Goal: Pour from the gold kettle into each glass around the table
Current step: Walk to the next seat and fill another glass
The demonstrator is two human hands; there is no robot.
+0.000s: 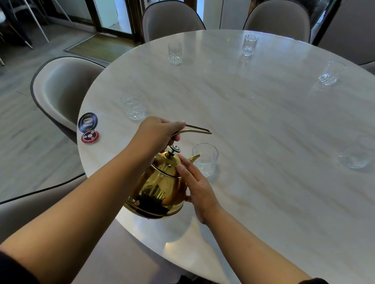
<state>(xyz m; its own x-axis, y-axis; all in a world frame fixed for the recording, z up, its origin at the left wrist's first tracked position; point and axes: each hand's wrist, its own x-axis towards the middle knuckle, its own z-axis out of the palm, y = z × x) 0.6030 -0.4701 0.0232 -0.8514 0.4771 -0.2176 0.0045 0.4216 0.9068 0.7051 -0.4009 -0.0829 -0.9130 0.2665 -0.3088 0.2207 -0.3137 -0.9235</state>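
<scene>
Where the round marble worktop [265,132] curves toward the left chair, a dark disc [88,122] lies flat and reads "10" in gold, and just below it, touching or nearly so, sits a smaller red and black disc [90,136] whose markings are too small to read. Both forearms reach forward from dark sleeves. The left hand [158,133] has its grip closed around the thin looped handle [195,129] of the gold kettle [160,185], fingers curled under the wire and thumb lying along the top, with the kettle hanging below it, tipped forward above the near part of the worktop. The right hand [196,187] lies loose against the kettle's right side, fingers stretched flat over the lid edge toward the silver knob [174,149], thumb under the belly; it steadies rather than clasps. The spout [194,158] points at the rim of the nearest glass [205,159], just beside the kettle. Five more cut-base glasses stand around the worktop: near left [133,108], far left [175,52], far centre [249,45], far right [330,73] and near right [355,154]. No liquid can be made out in any of them.
</scene>
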